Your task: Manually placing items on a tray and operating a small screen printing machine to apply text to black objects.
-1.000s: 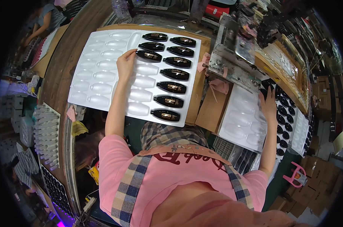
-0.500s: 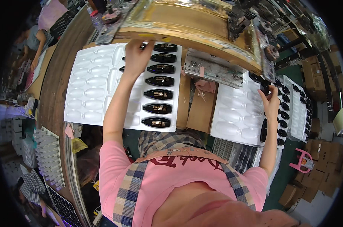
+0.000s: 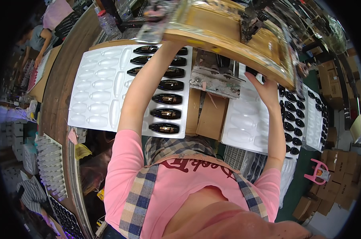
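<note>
My left hand (image 3: 173, 44) reaches up to the wooden frame (image 3: 218, 44), which hides its fingers. My right hand (image 3: 265, 88) is under the frame's right part, thumb stretched away from the other fingers, which the frame partly covers. Below the frame stands a metal fixture (image 3: 214, 81), with a glossy black bottle-shaped piece (image 3: 224, 63) on it, partly hidden. Under my left forearm lies a white moulded tray (image 3: 116, 113) with black, gold-printed bottle-shaped pieces (image 3: 167, 99). By my right hand is another white tray (image 3: 244, 123), with plain black pieces (image 3: 290, 115) at its right.
A further white tray (image 3: 314, 115) with black pieces stands at the far right. Cardboard (image 3: 212, 119) lies between the trays. A clear jar with a red lid (image 3: 104, 20) stands at the back left. A pink stool (image 3: 318, 171) and cartons (image 3: 340, 171) are at right; co-workers sit at left.
The wooden frame has shifted right, and the metal fixture sits further left. My left hand has gone from the tray to the frame; my right hand has moved left from the black pieces.
</note>
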The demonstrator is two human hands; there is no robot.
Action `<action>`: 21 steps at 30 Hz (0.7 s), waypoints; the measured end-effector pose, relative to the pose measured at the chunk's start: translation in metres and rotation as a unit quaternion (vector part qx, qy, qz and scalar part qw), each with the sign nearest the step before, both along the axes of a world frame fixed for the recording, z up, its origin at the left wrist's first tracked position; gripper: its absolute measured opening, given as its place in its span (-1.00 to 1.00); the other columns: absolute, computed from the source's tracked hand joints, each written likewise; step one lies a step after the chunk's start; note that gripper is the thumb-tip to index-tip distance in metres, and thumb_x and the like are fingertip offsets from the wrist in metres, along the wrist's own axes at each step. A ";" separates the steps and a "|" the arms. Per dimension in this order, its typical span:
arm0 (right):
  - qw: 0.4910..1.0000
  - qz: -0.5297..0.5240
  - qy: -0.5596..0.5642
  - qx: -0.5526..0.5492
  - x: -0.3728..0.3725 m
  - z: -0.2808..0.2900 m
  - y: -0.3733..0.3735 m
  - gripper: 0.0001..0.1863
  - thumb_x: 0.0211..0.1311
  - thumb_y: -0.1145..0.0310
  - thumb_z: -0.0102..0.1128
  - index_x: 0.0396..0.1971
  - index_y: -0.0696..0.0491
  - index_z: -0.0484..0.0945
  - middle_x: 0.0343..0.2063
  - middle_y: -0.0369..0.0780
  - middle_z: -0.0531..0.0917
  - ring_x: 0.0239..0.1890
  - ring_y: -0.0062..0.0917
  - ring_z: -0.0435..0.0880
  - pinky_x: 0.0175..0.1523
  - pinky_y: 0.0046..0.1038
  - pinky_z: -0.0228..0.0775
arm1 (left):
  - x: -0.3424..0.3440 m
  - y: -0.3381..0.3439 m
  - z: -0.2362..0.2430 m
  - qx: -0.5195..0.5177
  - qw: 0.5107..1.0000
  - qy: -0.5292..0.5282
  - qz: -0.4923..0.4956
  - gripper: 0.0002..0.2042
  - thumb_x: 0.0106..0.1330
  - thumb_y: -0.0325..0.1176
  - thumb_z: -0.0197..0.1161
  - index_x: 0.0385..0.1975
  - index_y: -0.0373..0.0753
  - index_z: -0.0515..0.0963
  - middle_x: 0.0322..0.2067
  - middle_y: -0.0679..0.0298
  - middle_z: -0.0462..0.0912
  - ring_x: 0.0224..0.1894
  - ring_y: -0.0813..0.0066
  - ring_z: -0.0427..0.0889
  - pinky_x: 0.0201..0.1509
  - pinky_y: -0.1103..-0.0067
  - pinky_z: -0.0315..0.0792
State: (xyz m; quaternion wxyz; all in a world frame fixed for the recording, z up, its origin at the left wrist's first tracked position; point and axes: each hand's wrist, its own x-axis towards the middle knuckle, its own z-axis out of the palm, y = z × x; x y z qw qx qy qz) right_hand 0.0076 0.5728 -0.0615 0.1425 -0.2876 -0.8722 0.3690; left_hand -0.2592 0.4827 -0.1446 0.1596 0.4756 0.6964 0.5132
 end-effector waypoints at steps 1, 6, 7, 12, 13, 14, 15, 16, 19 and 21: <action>1.000 0.021 -0.001 0.010 -0.014 0.001 -0.004 -0.54 -0.09 0.28 0.29 -0.21 0.24 0.42 -0.23 -0.15 0.51 -0.16 -0.52 0.44 0.01 -0.53 0.18 | -0.005 -0.008 0.006 0.003 0.998 -0.059 0.015 -0.78 0.12 -0.38 0.16 -0.29 -0.36 0.50 -0.39 0.28 0.57 -0.38 0.58 0.50 -0.28 0.66 0.37; 0.995 0.063 -0.075 0.020 -0.049 -0.007 -0.022 -0.55 -0.09 0.21 0.29 -0.22 0.18 0.45 -0.21 -0.13 0.52 -0.16 -0.46 0.46 -0.02 -0.49 0.20 | -0.025 -0.083 0.023 0.114 0.953 -0.270 0.075 -0.80 0.12 -0.39 0.18 -0.31 -0.36 0.54 -0.43 0.31 0.56 -0.42 0.66 0.48 -0.31 0.72 0.35; 0.995 0.051 -0.077 -0.023 -0.048 -0.009 -0.025 -0.54 -0.10 0.21 0.29 -0.22 0.18 0.45 -0.21 -0.13 0.52 -0.15 -0.45 0.45 -0.01 -0.48 0.19 | -0.023 -0.104 0.026 0.101 0.945 -0.287 0.120 -0.81 0.12 -0.40 0.19 -0.34 -0.38 0.53 -0.44 0.30 0.56 -0.40 0.65 0.48 -0.29 0.73 0.35; 0.990 0.089 -0.007 0.112 -0.022 -0.017 -0.021 -0.62 0.03 0.26 0.16 -0.21 0.22 0.43 -0.19 -0.09 0.51 -0.11 -0.42 0.45 0.01 -0.48 0.18 | -0.024 -0.204 -0.022 0.035 0.931 -0.232 0.279 -0.80 0.12 -0.41 0.18 -0.37 -0.46 0.50 -0.46 0.23 0.56 -0.40 0.59 0.51 -0.26 0.71 0.39; 0.993 0.048 -0.018 0.103 -0.009 -0.019 -0.012 -0.64 0.08 0.28 0.09 -0.19 0.23 0.42 -0.18 -0.08 0.50 -0.10 -0.41 0.44 0.02 -0.47 0.17 | -0.020 -0.218 -0.032 0.022 0.923 -0.229 0.307 -0.80 0.12 -0.41 0.18 -0.38 -0.46 0.50 -0.48 0.23 0.56 -0.42 0.60 0.51 -0.28 0.72 0.39; 0.995 0.008 -0.030 0.097 0.006 -0.022 0.002 -0.65 0.13 0.30 0.02 -0.17 0.25 0.41 -0.16 -0.07 0.50 -0.10 -0.39 0.44 0.03 -0.47 0.17 | -0.016 -0.229 -0.041 0.011 0.914 -0.227 0.335 -0.80 0.13 -0.41 0.18 -0.39 -0.46 0.50 -0.49 0.23 0.56 -0.44 0.60 0.51 -0.30 0.72 0.39; 0.996 -0.030 -0.013 0.078 0.022 -0.032 0.023 -0.64 0.15 0.30 -0.02 -0.15 0.26 0.39 -0.16 -0.06 0.49 -0.08 -0.37 0.43 0.05 -0.46 0.14 | -0.015 -0.238 -0.051 0.016 0.911 -0.229 0.342 -0.80 0.12 -0.40 0.19 -0.41 -0.46 0.50 -0.52 0.24 0.56 -0.48 0.61 0.51 -0.33 0.73 0.40; 0.996 -0.069 0.003 0.061 0.037 -0.042 0.043 -0.63 0.18 0.30 -0.06 -0.13 0.27 0.37 -0.15 -0.04 0.49 -0.07 -0.36 0.42 0.07 -0.45 0.12 | -0.014 -0.241 -0.057 0.008 0.906 -0.233 0.353 -0.80 0.12 -0.40 0.19 -0.41 -0.46 0.50 -0.52 0.24 0.56 -0.48 0.61 0.50 -0.34 0.73 0.40; 0.978 -0.035 -0.125 0.160 0.058 -0.063 0.085 -0.58 0.18 0.28 -0.09 -0.08 0.30 0.32 -0.13 0.02 0.46 -0.04 -0.27 0.41 0.11 -0.41 0.10 | -0.015 -0.248 -0.075 -0.006 0.893 -0.237 0.382 -0.76 0.10 -0.35 0.22 -0.44 -0.46 0.50 -0.55 0.25 0.55 -0.52 0.64 0.49 -0.41 0.73 0.39; 0.928 -0.012 -0.174 0.328 0.076 -0.084 0.092 -0.55 0.18 0.25 -0.07 -0.04 0.27 0.29 -0.09 0.03 0.43 -0.02 -0.22 0.38 0.11 -0.36 0.10 | -0.015 -0.248 -0.084 -0.047 0.893 -0.207 0.397 -0.74 0.09 -0.29 0.22 -0.46 -0.43 0.52 -0.56 0.20 0.56 -0.54 0.58 0.51 -0.43 0.70 0.39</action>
